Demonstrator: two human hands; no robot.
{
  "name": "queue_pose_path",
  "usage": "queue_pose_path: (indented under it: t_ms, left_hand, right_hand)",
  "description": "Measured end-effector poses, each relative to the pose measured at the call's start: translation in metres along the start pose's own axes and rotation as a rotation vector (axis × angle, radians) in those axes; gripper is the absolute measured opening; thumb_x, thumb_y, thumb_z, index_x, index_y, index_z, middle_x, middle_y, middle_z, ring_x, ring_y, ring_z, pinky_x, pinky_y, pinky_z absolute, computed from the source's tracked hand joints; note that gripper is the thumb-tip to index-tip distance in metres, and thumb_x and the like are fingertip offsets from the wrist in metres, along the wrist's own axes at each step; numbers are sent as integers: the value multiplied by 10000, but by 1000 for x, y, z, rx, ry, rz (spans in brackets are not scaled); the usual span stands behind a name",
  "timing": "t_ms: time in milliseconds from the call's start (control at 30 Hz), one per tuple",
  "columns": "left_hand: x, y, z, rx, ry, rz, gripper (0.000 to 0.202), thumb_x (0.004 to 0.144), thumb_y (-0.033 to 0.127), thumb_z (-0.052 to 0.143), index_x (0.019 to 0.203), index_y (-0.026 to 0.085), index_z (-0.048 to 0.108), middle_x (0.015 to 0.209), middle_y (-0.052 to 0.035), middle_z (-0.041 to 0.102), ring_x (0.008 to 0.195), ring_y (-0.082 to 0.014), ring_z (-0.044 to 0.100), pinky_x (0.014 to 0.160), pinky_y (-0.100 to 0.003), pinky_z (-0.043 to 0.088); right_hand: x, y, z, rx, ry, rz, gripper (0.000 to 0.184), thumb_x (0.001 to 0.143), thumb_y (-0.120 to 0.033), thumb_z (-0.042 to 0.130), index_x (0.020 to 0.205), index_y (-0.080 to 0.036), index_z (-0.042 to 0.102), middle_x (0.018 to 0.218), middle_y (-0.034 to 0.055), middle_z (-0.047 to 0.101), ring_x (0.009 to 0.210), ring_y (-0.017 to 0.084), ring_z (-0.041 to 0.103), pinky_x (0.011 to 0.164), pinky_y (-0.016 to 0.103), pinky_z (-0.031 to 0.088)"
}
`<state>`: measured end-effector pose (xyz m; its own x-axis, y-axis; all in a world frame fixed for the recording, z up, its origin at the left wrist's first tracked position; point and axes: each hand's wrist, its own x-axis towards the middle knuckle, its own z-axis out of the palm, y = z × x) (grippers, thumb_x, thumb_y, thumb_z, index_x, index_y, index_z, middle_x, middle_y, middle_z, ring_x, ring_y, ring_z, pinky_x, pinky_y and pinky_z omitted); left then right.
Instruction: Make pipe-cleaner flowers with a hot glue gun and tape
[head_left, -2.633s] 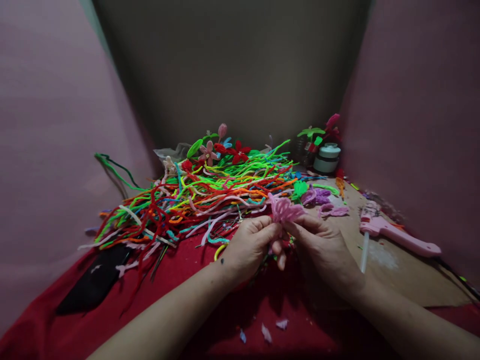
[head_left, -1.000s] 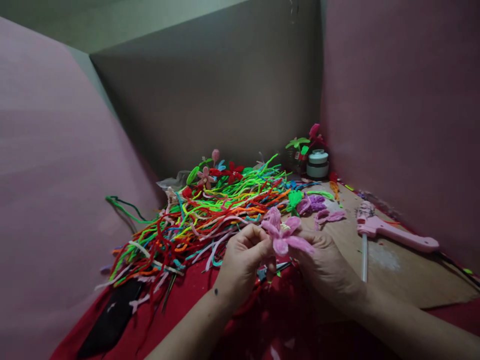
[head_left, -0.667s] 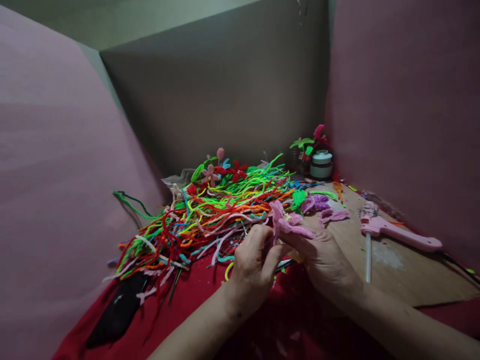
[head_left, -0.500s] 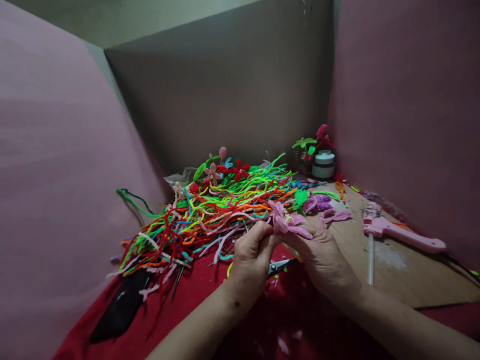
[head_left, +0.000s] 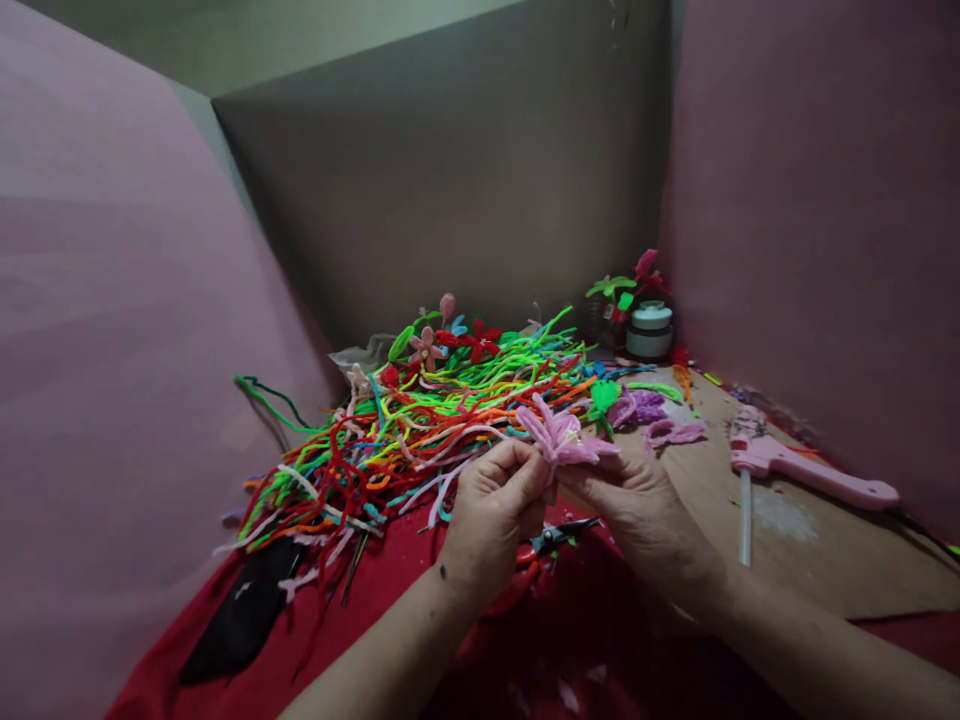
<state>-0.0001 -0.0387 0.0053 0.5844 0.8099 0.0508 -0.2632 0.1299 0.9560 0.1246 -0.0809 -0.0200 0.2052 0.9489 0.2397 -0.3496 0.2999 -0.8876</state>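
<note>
Just now, the pink chenille flower (head_left: pixel 559 432) has turned in the grip, its petals fanning toward 11 and 3 o'clock, and the left hand (head_left: pixel 489 505) has rolled so that the red-handled cutters (head_left: pixel 553 537) show below it, near 6 o'clock from the flower. That suggests the blossom is being adjusted at its base rather than finished. It sits at 4 o'clock from the view's centre, between both hands: the left fingers pinch its base, and the right hand (head_left: pixel 660 515) has its fingers closed under the petals, tips partly hidden. Chenille stems (head_left: pixel 442 410) heap toward 9 to 10 o'clock; a pink glue gun (head_left: pixel 821 476) lies at 3 on the bench. No brand or writing is readable.
</note>
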Motion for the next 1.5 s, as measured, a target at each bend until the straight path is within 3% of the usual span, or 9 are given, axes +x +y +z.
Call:
queue_pose_path:
  t_ms: [133,300,467,667,833,967,1233,1400,1500]
  left_hand:
    - [1,-3,0,3,18,21,264,773,325,611,635,152,467,485,78,415,335,6,237,349,-150,174]
    - [2,-2,0,4,50,64,253,768,287,619,621,142,473,500,62,469,326,6,281,338,-146,181]
    - [1,1,-2,-53,35,77,257,768,295,627,629,133,484,495,60,473,317,14,266,331,-136,171]
    - [4,6,-10,-184,-73,-47,307,706,377,684,678,136,495,522,46,503,305,18,236,301,-118,172]
    - [15,2,-25,-220,-188,-176,290,728,381,662,707,136,509,537,49,486,318,29,159,300,-109,178]
    - [21,-1,-27,-159,-206,-206,307,728,416,646,705,141,511,546,42,497,314,15,168,288,-129,172]
    - [13,-9,-12,542,165,186,291,864,377,452,670,163,487,459,51,432,397,-56,360,411,-182,290]
    - [11,-16,-15,917,147,459,93,847,257,499,853,170,531,775,-22,590,663,-108,529,603,-218,411]
    - [12,-20,-15,960,187,488,63,869,209,446,886,181,500,746,-10,597,612,-104,542,577,-216,426]
  right_hand:
    - [5,3,-6,21,-44,12,17,696,-246,716,708,-234,718,735,-24,672,720,132,575,759,312,468]
    - [11,-1,-3,106,-110,21,32,684,-186,713,668,-206,695,643,-35,609,628,111,519,671,276,449]
    - [15,-9,3,241,-209,186,67,682,-234,717,679,-184,674,679,-20,609,617,102,509,605,247,407]
    - [32,-13,2,218,-290,326,167,575,-230,787,666,-155,668,620,-15,595,565,90,497,532,217,376]
    - [46,-5,-1,137,-426,277,138,604,-241,763,635,-146,669,595,-10,592,582,103,502,583,243,407]
    - [45,7,-3,173,-309,266,160,603,-270,761,614,-146,661,586,-5,599,562,112,501,568,258,401]
    - [36,13,2,268,-89,196,122,589,-242,781,654,-174,704,638,-8,631,609,107,533,634,267,430]
    - [33,11,2,244,-40,171,91,618,-227,768,694,-194,729,713,4,677,695,118,570,696,267,448]
    - [31,13,2,203,-17,127,65,650,-217,747,714,-211,737,730,-2,686,709,109,573,710,253,451]
